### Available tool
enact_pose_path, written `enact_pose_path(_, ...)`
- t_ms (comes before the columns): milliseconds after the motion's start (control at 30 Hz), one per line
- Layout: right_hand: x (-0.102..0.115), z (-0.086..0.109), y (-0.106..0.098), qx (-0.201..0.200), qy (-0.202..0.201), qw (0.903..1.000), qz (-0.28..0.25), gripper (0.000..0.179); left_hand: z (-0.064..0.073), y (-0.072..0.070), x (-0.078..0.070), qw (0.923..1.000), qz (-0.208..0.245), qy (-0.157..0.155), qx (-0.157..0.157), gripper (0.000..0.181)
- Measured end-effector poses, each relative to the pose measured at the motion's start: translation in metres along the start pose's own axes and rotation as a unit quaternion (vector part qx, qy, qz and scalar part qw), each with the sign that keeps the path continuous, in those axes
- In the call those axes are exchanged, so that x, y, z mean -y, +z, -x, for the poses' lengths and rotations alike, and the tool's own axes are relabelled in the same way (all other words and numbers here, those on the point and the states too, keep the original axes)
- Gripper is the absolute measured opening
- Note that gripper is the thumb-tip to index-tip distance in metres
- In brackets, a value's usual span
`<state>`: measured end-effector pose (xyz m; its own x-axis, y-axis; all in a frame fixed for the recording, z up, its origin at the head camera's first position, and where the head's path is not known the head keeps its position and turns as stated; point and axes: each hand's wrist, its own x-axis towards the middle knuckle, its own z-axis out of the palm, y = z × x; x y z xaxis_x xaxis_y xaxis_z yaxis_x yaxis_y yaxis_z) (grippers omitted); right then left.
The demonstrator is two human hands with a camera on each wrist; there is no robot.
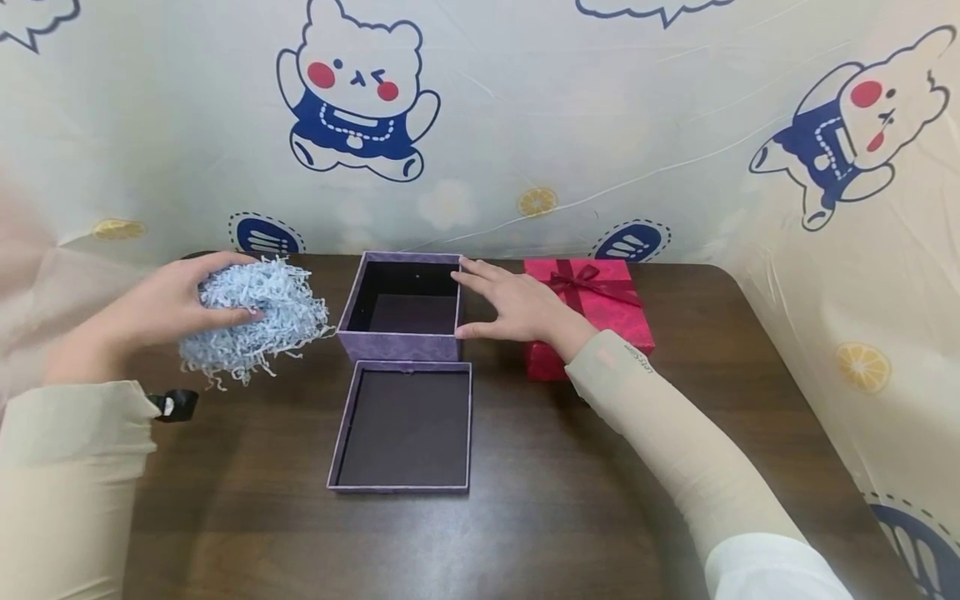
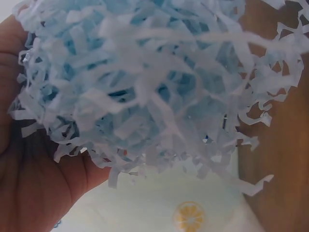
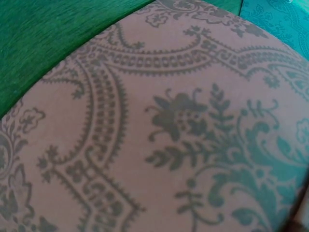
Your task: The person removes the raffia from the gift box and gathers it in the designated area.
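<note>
A bundle of pale blue shredded paper is in my left hand, whose fingers and thumb grip it above the table's left side. Loose strands hang from the shredded paper in the left wrist view, beside the palm. An uncovered purple box with a dark inside stands at the table's back. My right hand spreads its extended fingers at the box's right wall, fingertips at the rim. In front of the box lies its square purple lid, dark inner side up.
Under my right forearm stands a red gift box with a dark red ribbon bow. A small black object shows beside the left sleeve. A patterned surface fills the right wrist view. A printed curtain hangs behind the brown table.
</note>
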<state>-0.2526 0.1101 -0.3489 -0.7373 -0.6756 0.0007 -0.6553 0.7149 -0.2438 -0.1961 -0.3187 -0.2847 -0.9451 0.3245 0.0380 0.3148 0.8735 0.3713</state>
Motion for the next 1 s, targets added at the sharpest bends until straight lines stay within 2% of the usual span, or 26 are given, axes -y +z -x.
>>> enact_pose_path(200, 0.000, 0.000, -0.001, 0.001, 0.002, 1.0000, 0.003, 0.090, -0.001, 0.018, 0.006, 1.0000, 0.007, -0.003, 0.000, 0.068)
enact_pose_path(467, 0.000, 0.000, 0.000, -0.002, -0.001, 1.0000, -0.001, 0.090, -0.005, 0.036, 0.018, 0.9982, 0.021, -0.036, 0.042, 0.073)
enact_pose_path(733, -0.001, -0.001, 0.001, -0.005, -0.003, 1.0000, 0.001, 0.091, -0.006, 0.051, 0.028, 0.9974, 0.036, -0.033, 0.052, 0.071)
enact_pose_path(1000, -0.001, -0.001, 0.002, -0.008, -0.001, 1.0000, -0.004, 0.091, -0.009, 0.059, 0.031, 0.9966, 0.046, -0.032, 0.060, 0.070)
